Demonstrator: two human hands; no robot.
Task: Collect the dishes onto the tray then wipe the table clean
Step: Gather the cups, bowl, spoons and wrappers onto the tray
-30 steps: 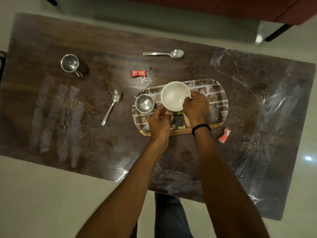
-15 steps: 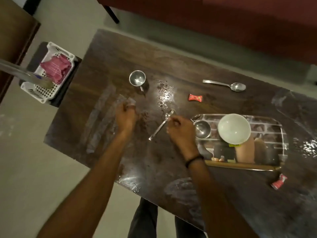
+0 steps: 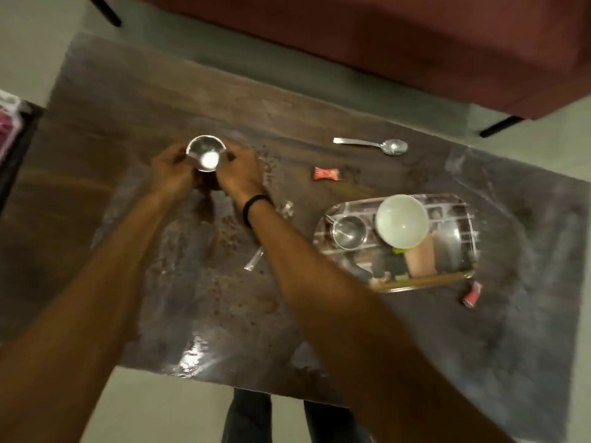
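Now that the white round bowl [image 3: 402, 220] sits on the patterned tray [image 3: 454, 204], my left hand [image 3: 171, 174] and right hand [image 3: 238, 174] have closed around the far-left shiny steel cup [image 3: 206, 153], next for collecting.

Lower body of steel cup [image 3: 205, 153] hidden behind both hands. Spoon handle [image 3: 254, 263] mostly covered by right forearm. Pink item [image 3: 8, 123] cut off at left edge. Motion blur throughout.
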